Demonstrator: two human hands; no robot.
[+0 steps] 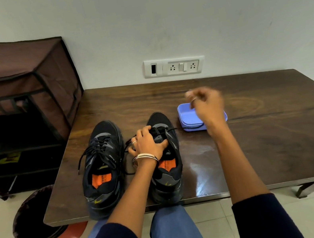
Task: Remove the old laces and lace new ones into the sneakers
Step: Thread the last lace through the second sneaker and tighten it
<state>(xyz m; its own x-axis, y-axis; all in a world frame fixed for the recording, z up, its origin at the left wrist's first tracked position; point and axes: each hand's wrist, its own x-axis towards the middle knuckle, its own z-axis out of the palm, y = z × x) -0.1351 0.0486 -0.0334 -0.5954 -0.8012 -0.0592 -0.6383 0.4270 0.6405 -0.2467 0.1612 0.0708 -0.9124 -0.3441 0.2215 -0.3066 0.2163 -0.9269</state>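
Two black sneakers [130, 161] sit side by side at desk [259, 132] front edge. L hand [147, 141] clamps rt sneaker's tongue; R hand [206, 106], blurred, pinches black lace [169, 130] above blue box [189, 120].

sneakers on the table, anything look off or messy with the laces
Somewhat. The left sneaker has loose lace ends trailing off its side onto the table. The right sneaker is partly unlaced: the left hand presses on it while the blurred right hand pulls a lace sideways over the blue box. No damage shows.
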